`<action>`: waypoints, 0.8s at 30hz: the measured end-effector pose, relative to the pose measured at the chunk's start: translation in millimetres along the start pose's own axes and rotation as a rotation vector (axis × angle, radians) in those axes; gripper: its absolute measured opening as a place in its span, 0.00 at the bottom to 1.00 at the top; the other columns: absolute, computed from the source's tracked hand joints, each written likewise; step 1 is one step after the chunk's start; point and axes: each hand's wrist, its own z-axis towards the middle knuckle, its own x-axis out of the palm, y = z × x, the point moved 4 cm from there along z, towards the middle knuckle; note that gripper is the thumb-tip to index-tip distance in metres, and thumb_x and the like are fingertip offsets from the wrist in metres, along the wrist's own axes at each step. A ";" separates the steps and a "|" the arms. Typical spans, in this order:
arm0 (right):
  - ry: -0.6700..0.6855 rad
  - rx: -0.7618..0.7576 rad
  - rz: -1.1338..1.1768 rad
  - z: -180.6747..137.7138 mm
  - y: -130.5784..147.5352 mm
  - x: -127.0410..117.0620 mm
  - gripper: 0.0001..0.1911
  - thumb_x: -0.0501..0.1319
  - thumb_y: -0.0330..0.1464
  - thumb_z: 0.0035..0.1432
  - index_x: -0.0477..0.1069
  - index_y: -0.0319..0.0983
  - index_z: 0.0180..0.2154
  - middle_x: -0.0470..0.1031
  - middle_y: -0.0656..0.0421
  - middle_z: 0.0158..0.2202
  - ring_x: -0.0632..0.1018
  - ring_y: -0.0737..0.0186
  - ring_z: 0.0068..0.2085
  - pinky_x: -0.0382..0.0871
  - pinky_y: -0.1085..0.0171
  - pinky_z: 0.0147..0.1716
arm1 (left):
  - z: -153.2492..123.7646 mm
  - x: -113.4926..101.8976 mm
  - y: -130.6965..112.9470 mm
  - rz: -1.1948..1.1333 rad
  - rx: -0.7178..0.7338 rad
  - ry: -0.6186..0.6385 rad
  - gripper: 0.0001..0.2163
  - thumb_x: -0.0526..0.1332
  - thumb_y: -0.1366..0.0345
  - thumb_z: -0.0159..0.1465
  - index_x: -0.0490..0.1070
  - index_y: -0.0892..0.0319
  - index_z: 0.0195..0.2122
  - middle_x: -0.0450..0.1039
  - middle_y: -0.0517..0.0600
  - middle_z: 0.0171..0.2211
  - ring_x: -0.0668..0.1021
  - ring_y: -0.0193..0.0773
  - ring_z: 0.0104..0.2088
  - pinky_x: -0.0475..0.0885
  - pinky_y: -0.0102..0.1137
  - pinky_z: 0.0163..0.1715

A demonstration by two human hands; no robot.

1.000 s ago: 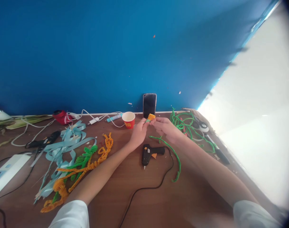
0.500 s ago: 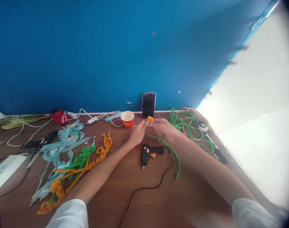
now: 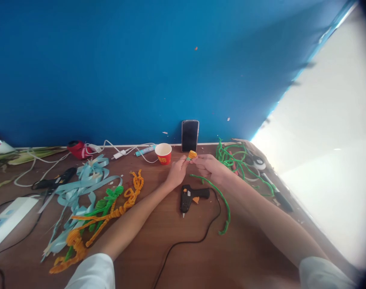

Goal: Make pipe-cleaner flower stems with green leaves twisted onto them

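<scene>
While both forearms reach toward the far edge of the counter (image 3: 158,224), we see the left hand (image 3: 177,172) and the right hand (image 3: 211,168) meeting near the middle of the far side. Their fingers close narrowly on a small orange pipe-cleaner piece (image 3: 191,155), held between the fingertips of both hands above the counter. Just beyond it, we note a black smartphone (image 3: 190,136) standing upright against the blue wall (image 3: 110,80), with a red paper cup (image 3: 163,154) to its left. Nearer to us, below the hands, lies a black hot glue gun (image 3: 187,198), its black cord (image 3: 183,243) running toward the near edge. A green pipe cleaner (image 3: 225,202) curves just right of the gun and passes beneath the right hand. On the left, we observe tangled light-blue ribbons (image 3: 80,180), with twisted orange pipe cleaners (image 3: 131,196) and green pipe cleaners (image 3: 106,202) lying across them. At the far right, we see a further green tangle (image 3: 231,156) near the counter's edge.
</scene>
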 end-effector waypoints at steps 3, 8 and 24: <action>-0.027 -0.048 -0.128 0.7 2.8 -2.1 0.09 0.62 0.36 0.50 0.67 0.37 0.30 0.47 0.72 0.15 0.47 0.75 0.17 0.37 0.68 0.17 | -3.7 0.6 -8.9 -0.064 -0.034 -0.049 0.12 0.50 0.57 0.67 0.68 0.58 0.40 0.70 0.47 0.29 0.71 0.34 0.29 0.62 0.28 0.33; -0.132 -0.305 -0.430 11.3 3.0 -12.1 0.13 0.60 0.41 0.53 0.68 0.36 0.28 0.64 0.64 0.22 0.60 0.72 0.23 0.51 0.69 0.23 | -4.0 5.2 -4.2 -0.288 -0.234 -0.080 0.15 0.55 0.52 0.64 0.67 0.57 0.45 0.66 0.44 0.22 0.68 0.31 0.22 0.62 0.26 0.24; -0.215 -0.589 -1.866 -5.4 5.3 8.8 0.11 0.49 0.27 0.63 0.67 0.37 0.43 0.77 0.49 0.31 0.76 0.57 0.29 0.47 0.64 0.26 | 5.9 -8.1 -10.2 -0.040 -0.151 0.057 0.14 0.52 0.57 0.65 0.62 0.60 0.27 0.62 0.43 0.21 0.64 0.30 0.24 0.57 0.26 0.26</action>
